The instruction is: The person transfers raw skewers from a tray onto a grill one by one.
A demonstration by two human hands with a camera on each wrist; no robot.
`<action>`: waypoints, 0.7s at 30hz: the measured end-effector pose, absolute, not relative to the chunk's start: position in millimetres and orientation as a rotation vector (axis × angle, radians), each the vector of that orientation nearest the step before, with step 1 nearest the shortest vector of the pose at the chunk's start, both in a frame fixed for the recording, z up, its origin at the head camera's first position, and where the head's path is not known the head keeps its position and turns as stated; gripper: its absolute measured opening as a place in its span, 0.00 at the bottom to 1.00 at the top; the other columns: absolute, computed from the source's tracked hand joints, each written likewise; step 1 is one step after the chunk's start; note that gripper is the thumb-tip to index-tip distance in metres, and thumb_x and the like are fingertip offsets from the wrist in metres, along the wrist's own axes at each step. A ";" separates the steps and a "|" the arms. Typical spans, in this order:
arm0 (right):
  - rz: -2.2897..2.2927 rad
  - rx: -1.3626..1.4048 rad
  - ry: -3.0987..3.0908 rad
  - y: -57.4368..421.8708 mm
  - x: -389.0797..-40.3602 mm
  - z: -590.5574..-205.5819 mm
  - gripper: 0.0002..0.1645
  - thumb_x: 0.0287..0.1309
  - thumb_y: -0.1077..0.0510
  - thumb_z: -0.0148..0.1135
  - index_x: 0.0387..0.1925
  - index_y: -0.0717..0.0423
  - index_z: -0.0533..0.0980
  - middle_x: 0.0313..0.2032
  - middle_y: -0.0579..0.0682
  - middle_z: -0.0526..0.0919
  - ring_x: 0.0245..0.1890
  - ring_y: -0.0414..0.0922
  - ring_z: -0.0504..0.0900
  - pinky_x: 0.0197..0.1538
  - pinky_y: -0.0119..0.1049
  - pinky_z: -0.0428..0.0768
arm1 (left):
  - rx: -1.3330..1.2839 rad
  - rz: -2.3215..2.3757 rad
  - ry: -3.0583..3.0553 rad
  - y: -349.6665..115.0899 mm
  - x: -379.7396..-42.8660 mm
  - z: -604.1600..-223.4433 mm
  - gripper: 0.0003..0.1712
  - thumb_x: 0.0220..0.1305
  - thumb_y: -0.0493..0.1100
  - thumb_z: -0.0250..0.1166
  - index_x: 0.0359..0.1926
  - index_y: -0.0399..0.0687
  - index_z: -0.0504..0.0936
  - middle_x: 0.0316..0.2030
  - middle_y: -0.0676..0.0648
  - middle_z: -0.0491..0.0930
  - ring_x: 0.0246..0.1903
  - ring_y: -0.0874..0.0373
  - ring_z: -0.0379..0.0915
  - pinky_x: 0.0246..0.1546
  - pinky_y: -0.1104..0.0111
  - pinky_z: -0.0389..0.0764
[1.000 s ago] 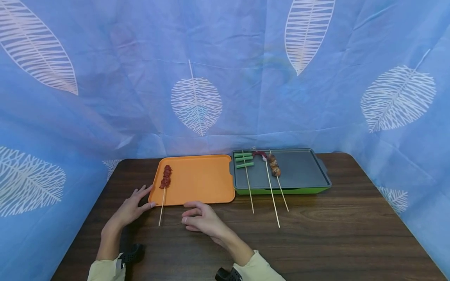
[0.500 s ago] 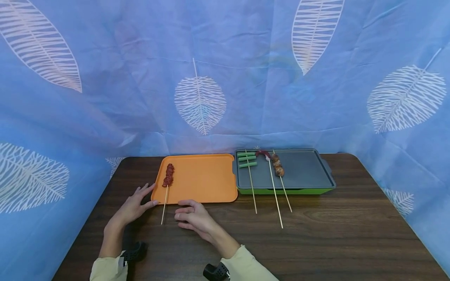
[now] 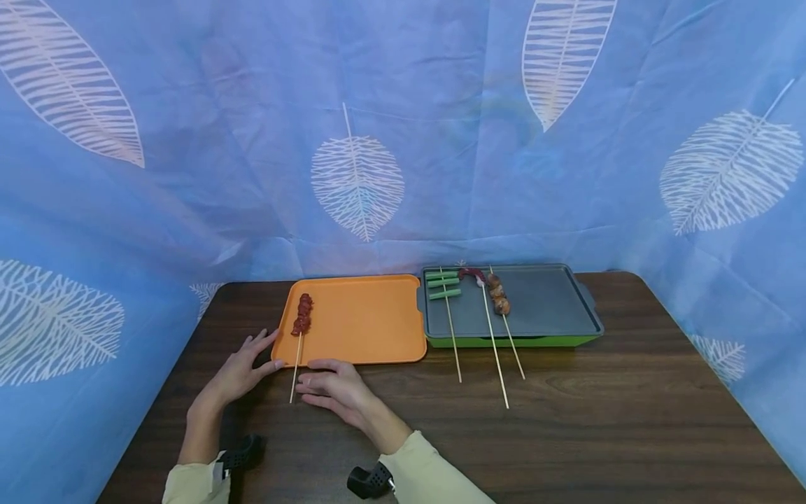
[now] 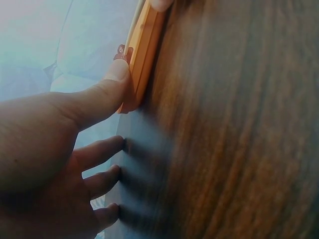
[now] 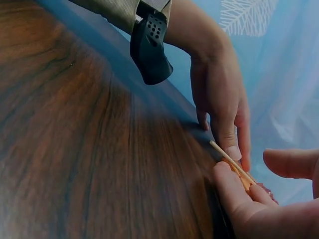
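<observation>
On the orange tray (image 3: pixel 365 318) lies a meat skewer (image 3: pixel 302 315), dark red pieces at its far end, its bare stick jutting over the front rim. My left hand (image 3: pixel 236 374) rests at the tray's front left corner, fingers spread, thumb on the front rim. In the left wrist view the thumb (image 4: pixel 118 70) touches the rim and the other fingers reach down toward the table. Just right of the stick is my right hand (image 3: pixel 340 392), its fingers loosely bent and the thumb apart. In the right wrist view the stick (image 5: pixel 232 159) passes close to those fingertips; contact is unclear.
Right of the tray stands a grey grill plate (image 3: pixel 541 301) on a green base. Across it lie a green vegetable skewer (image 3: pixel 444 294), a tentacle skewer (image 3: pixel 472 274) and a brown ball skewer (image 3: pixel 499 295), sticks overhanging the front. Behind the table (image 3: pixel 598 420) hangs a blue leaf-print cloth (image 3: pixel 428 175).
My right hand has moved left along the tray's front toward the skewer's stick. The left hand stays at the tray corner, and the skewers lie as before.
</observation>
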State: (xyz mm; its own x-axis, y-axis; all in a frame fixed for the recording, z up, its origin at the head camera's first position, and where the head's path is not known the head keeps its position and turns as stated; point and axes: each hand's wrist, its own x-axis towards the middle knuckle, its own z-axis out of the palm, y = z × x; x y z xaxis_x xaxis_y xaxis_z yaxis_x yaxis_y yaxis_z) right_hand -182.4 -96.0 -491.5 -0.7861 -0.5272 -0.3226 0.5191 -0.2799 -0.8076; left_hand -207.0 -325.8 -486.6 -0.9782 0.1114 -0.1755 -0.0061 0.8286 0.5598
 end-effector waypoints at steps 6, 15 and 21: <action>-2.113 0.014 1.214 -101.9 -186.0 -492.4 0.28 0.65 0.65 0.57 0.65 0.66 0.65 0.56 0.64 0.80 0.53 0.50 0.84 0.60 0.49 0.80 | 0.106 0.872 2.830 -327.2 -206.3 -487.0 0.44 0.67 0.59 0.60 0.76 0.47 0.53 0.75 0.29 0.45 0.73 0.25 0.32 0.63 0.25 0.37; -2.100 0.031 1.151 -104.1 -188.6 -493.3 0.26 0.67 0.63 0.56 0.65 0.65 0.67 0.54 0.60 0.82 0.48 0.45 0.85 0.60 0.49 0.79 | 0.089 0.866 2.824 -324.6 -208.0 -486.5 0.44 0.66 0.58 0.61 0.76 0.47 0.54 0.74 0.28 0.45 0.73 0.26 0.32 0.63 0.26 0.36; -2.072 0.049 1.211 -107.9 -188.9 -490.5 0.25 0.66 0.64 0.56 0.63 0.65 0.68 0.53 0.61 0.83 0.47 0.45 0.85 0.58 0.48 0.81 | 0.086 0.867 2.821 -324.5 -207.6 -486.2 0.44 0.66 0.58 0.60 0.75 0.47 0.54 0.74 0.29 0.45 0.73 0.26 0.32 0.64 0.26 0.36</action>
